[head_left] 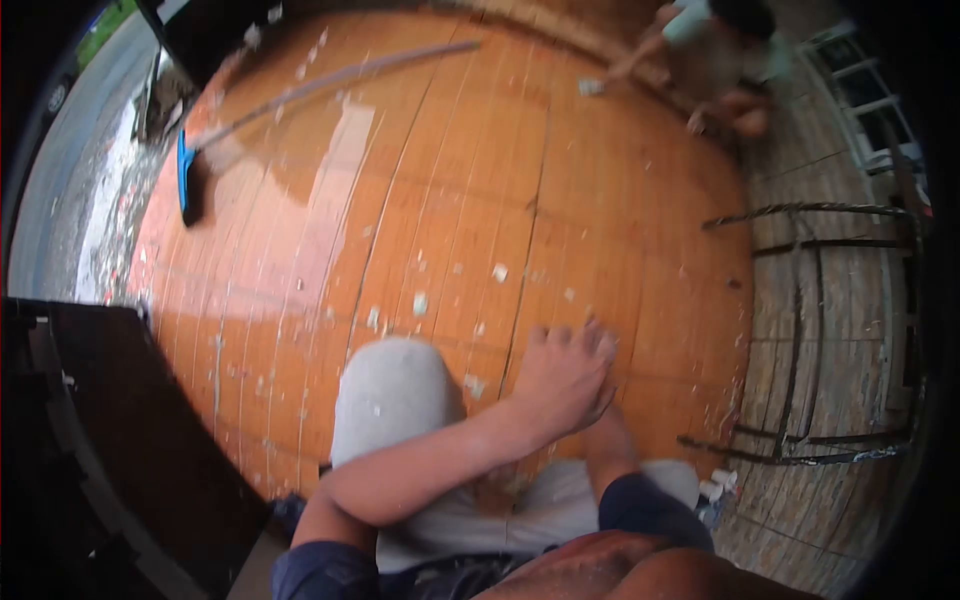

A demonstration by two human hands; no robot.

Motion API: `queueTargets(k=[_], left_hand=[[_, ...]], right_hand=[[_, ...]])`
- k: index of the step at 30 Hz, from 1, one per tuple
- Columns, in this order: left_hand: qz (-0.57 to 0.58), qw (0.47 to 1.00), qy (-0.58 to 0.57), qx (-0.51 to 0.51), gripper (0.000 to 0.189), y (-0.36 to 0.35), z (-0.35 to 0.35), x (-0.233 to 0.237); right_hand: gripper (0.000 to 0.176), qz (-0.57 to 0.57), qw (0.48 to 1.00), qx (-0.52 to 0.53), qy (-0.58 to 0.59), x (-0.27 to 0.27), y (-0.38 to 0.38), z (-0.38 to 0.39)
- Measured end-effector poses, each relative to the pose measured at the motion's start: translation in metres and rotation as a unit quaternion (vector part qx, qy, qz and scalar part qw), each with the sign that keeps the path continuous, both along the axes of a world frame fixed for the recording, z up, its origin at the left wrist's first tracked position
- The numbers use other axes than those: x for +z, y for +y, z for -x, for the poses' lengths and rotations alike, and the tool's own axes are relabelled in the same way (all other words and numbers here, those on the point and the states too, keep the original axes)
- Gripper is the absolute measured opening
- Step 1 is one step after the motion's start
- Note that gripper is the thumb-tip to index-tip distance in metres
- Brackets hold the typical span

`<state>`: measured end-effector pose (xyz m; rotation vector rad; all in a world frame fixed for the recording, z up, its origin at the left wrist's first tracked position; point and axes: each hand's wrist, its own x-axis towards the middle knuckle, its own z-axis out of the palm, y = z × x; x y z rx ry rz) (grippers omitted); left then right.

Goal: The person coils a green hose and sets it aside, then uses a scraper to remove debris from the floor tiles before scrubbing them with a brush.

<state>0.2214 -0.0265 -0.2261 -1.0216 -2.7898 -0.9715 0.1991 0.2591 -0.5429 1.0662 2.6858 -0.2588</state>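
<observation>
the person knelt on the orange plank floor (440, 200), one grey-clad knee (390, 390) planted forward. the left hand (562, 378) lay palm down on the boards just right of that knee, fingers bent and close together. i could not tell whether it gripped anything. the right forearm (608, 450) ran up beneath it, and the right hand was covered by the left, so i could not tell how it was set either. no tool showed between them.

pale flakes (420, 303) lay scattered over the planks, thickest just ahead of the hands and the knee, thinner toward the far end. from that i judged the work on the floor to be partly done: chips had come loose in many spots, yet most boards kept their orange coat and the litter had not been cleared.

a blue-headed broom (186, 180) lay well apart at the far left. another person (715, 50) crouched at the far edge. dark metal rails (800, 240) rested on the paving (830, 350) to the right.
</observation>
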Motion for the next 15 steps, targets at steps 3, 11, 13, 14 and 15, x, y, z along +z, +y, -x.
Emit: queueTargets(k=[3,11,13,14,15], left_hand=[[0.019,1.000,-0.010,-0.008,0.055,-0.005,-0.010,0.002],[0.061,0.996,-0.061,0.000,0.049,-0.025,-0.024,-0.006],[0.073,0.996,-0.047,0.006,0.049,-0.020,-0.025,-0.006],[0.069,0.996,-0.050,0.006,0.050,-0.019,-0.022,-0.004],[0.066,0.996,-0.052,0.008,0.052,-0.018,-0.021,-0.002]], right_hand=[[0.031,-0.029,0.999,-0.036,-0.018,-0.025,0.055,-0.016],[0.031,0.058,0.954,0.288,-0.066,-0.019,-0.190,0.117],[0.029,0.139,0.902,0.401,-0.084,-0.018,-0.273,0.135],[0.028,0.164,0.873,0.454,-0.069,-0.059,-0.309,0.146],[0.028,0.166,0.872,0.455,-0.068,-0.041,-0.313,0.140]])
